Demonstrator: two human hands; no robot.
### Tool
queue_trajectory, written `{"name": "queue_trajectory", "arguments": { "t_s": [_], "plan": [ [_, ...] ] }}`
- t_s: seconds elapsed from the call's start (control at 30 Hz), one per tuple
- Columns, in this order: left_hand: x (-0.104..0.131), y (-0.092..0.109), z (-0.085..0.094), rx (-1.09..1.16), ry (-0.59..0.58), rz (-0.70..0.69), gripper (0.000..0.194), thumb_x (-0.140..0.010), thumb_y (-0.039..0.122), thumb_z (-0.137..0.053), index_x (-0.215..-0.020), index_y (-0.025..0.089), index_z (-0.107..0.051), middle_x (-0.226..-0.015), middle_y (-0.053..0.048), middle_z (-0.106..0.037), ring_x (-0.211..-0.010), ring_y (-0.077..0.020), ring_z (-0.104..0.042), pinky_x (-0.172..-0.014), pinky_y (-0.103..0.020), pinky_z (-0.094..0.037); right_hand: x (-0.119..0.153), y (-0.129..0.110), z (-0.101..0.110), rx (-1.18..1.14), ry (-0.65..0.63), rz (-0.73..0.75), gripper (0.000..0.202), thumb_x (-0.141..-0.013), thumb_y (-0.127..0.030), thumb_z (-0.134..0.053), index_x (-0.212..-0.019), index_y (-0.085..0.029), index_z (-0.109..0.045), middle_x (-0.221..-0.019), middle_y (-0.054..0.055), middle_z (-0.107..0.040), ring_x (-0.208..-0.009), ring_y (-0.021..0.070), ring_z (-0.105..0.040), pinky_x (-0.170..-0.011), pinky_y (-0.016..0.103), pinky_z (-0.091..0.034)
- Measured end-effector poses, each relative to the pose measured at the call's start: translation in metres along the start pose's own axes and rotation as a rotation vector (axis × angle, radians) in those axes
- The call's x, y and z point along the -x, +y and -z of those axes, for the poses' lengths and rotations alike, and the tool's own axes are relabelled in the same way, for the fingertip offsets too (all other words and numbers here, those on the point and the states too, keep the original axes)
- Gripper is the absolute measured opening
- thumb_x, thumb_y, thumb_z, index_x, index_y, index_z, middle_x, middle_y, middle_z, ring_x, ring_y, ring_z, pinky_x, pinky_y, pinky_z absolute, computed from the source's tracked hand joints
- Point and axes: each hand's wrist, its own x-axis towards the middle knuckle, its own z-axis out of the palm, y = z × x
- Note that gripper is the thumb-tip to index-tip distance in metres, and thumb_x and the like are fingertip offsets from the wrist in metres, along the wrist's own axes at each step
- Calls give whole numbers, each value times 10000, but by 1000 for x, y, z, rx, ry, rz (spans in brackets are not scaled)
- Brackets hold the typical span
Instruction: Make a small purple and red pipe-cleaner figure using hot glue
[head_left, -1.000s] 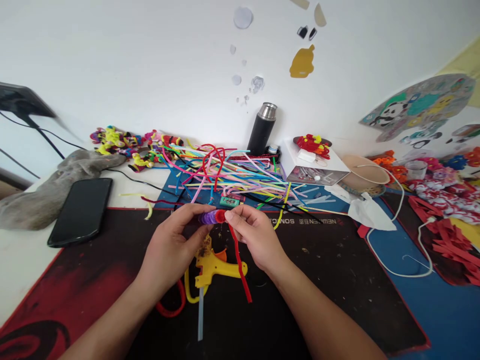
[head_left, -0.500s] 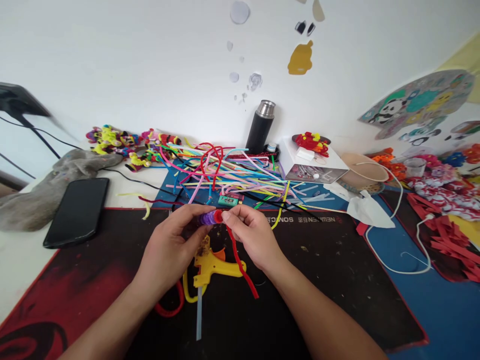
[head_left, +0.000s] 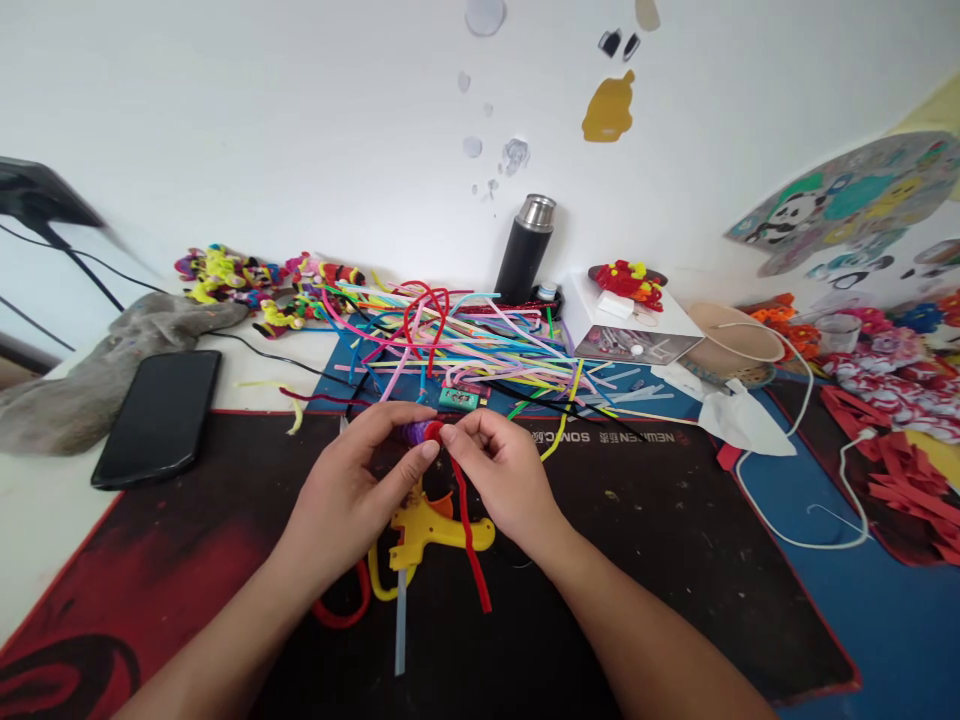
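Note:
Between the fingers of my left hand (head_left: 365,475) is a small purple and red coil (head_left: 420,433) of fuzzy stem. My right hand (head_left: 504,475) pinches the red end of that coil, its thumb and forefinger closed there. A loose red fuzzy stem (head_left: 470,540) hangs down from the coil, its lower end free. Under the hands, on the dark mat, lies a yellow glue gun (head_left: 435,530) with a clear glue stick (head_left: 400,620) protruding toward me. A red loop (head_left: 346,615) lies left of the glue gun.
Many coloured stems (head_left: 450,340) are heaped behind the hands. A black phone (head_left: 157,418) lies at left, and a dark flask (head_left: 526,250) stands beside a white box (head_left: 630,325). A white cable (head_left: 787,540) curves at right near red strips (head_left: 907,480).
The hanging red stem has swung left and points more steeply down. My left thumb has moved up over the coil, covering more of it. The view has shifted slightly.

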Motion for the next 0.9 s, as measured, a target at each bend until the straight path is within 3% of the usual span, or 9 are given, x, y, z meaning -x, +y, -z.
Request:
{"name": "queue_trajectory", "arguments": {
  "t_s": [0.43,0.9],
  "plan": [
    [1,-1,-1,-33,67,-3,289,-964,493,-738,-1140,272,-800,-1177,-63,-830,-1097,-284,-766,-1015,-413,-601,6,0,-3,9,-48,35,341,-956,-481,-708,-746,-232,-606,-623,-45,-467,-591,142,-393,-548,286,-314],
    [1,-4,-1,-45,65,-3,293,-945,495,-769,-1144,292,-841,-1155,-57,-858,-1058,-284,-793,-974,-415,-637,7,-1,0,-10,-78,26,347,-956,-494,-705,-753,-233,-601,-634,-42,-489,-595,140,-406,-556,283,-333]
  ]
}}
